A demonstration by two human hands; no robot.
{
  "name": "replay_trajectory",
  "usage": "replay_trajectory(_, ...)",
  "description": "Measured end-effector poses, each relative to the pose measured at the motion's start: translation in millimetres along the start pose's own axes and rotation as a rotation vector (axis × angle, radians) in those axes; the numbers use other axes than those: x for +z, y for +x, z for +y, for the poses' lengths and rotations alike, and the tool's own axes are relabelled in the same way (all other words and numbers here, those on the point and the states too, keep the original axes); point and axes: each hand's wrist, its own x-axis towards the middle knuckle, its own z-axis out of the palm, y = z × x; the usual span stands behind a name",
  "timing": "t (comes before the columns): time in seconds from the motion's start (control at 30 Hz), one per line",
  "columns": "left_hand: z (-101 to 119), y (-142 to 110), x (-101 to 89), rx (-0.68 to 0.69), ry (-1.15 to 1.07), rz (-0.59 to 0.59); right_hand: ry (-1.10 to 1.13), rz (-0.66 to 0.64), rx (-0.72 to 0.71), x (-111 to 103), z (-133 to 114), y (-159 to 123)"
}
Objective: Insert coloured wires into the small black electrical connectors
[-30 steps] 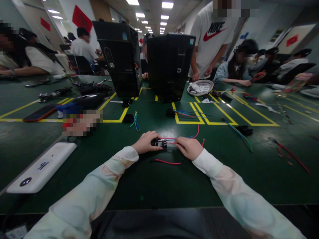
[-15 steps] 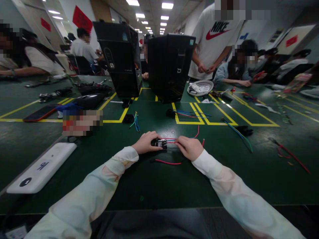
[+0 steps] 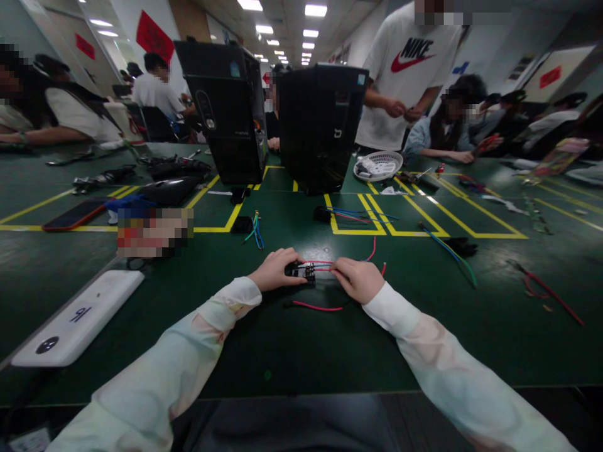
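Note:
Near the middle of the green table (image 3: 301, 351), my left hand (image 3: 279, 270) grips a small black connector (image 3: 308, 274) between thumb and fingers. Red and blue wires (image 3: 320, 266) run out of the connector's right side. My right hand (image 3: 358, 278) is closed on these wires, its thumb and forefinger pinched together a short way from the connector. Past that hand, a loose red wire end (image 3: 375, 247) curves up and away. A separate short red wire (image 3: 318, 307) with a dark end lies on the table just in front of both hands.
Two black computer cases (image 3: 325, 129) stand at the back. Black connectors with coloured wires (image 3: 257, 229) lie beyond my hands, near yellow tape outlines. A white power strip (image 3: 80, 320) is at left. Further back, a white basket (image 3: 378, 166) sits before a standing person in a white shirt.
My hands, the connector and the wires look the same. At the back, the standing person's hands have shifted slightly to the right.

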Motion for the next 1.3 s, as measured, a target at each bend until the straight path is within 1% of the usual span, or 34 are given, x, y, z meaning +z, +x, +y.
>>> replay_trajectory(0.17,-0.2,-0.2,-0.4,0.001,0.0,-0.003,0.005,0.003,0.0,0.0,0.1,0.1)
replay_trajectory(0.33,0.1,0.0,-0.2,-0.005,0.01,-0.006,-0.006,-0.027,-0.002,0.3,0.8,0.5)
replay_trajectory(0.9,1.4,-0.1,-1.2,-0.008,0.002,-0.012,-0.029,0.031,-0.016,1.7,2.0,-1.3)
replay_trajectory(1.13,0.7,0.6,-0.9,-0.011,-0.001,-0.012,-0.046,0.027,-0.008,1.5,1.1,-0.8)
replay_trajectory(1.3,1.5,0.8,-1.4,-0.01,0.01,-0.014,-0.062,-0.001,-0.003,1.1,0.8,-0.8)
